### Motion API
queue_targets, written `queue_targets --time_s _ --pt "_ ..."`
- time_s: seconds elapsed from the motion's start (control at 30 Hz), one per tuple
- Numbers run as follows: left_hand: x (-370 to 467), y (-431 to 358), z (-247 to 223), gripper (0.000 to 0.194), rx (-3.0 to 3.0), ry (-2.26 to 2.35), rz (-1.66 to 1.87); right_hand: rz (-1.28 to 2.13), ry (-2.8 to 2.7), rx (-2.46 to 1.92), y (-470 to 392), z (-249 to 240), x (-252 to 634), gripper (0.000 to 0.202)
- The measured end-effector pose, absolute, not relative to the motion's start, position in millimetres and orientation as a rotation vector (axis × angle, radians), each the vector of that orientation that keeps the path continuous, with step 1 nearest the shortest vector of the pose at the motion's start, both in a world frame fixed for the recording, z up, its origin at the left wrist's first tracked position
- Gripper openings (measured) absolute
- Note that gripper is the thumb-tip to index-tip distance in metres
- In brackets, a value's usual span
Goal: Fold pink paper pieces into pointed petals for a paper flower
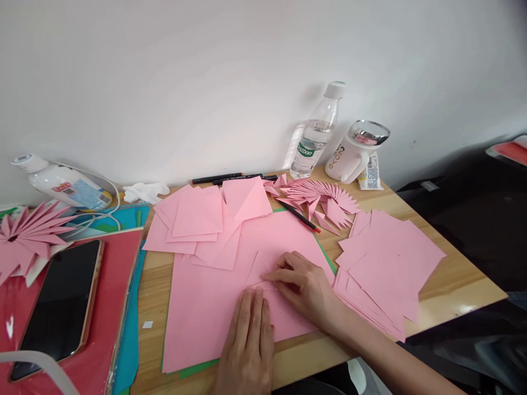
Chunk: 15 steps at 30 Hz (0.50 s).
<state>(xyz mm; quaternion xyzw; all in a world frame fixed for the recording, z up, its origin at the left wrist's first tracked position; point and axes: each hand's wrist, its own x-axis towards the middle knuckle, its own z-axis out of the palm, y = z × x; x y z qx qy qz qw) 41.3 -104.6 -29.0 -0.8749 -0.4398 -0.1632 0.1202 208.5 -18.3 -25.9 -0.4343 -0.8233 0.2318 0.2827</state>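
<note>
Seated at a pale wood-grained table (152,285) against a white wall, a person bends two bare hands over a small piece of thin pink paper (258,269), which lies on a large flat sheet of pink paper (201,323) near the table's front edge. The left hand (249,334) rests flat, fingers extended and side by side, its tips at the near edge of the small piece. The right hand (302,282) curls in from the other side, thumb and forefinger drawn close at the small piece; from here I cannot tell whether they pinch it or only press on it.

Around the hands, a green sheet (200,367) peeks from beneath the large one. Overlapping pink paper squares (197,214) spread over its far left corner, and a loose pile of pink paper sheets (382,258) fans out on the right. Beyond, a slim black pen with a red tip (298,215) lies beside a curved row of pointed, folded pink paper pieces (329,195). A clear plastic water bottle with a green label (315,137) stands next to a white mug with a shiny silver lid (348,159). At far left, a black-screened smartphone (61,302) lies on a glossy red folder (111,285), near a spiky pink paper pinwheel (37,233).
</note>
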Motion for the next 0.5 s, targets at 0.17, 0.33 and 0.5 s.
queue_targets --time_s 0.17,0.33,0.5 --pt "47 -108 -43 0.033 -2.516 -1.347 -0.589 0.638 -2.190 -1.155 -19 -28 209 0.034" --pt "48 -110 -53 0.036 -2.498 -1.397 -0.617 0.671 -2.181 -1.160 -18 -28 210 0.030" --pt "45 -103 -40 0.039 -2.521 -1.321 -0.460 0.747 -2.119 -1.191 -16 -24 212 0.019"
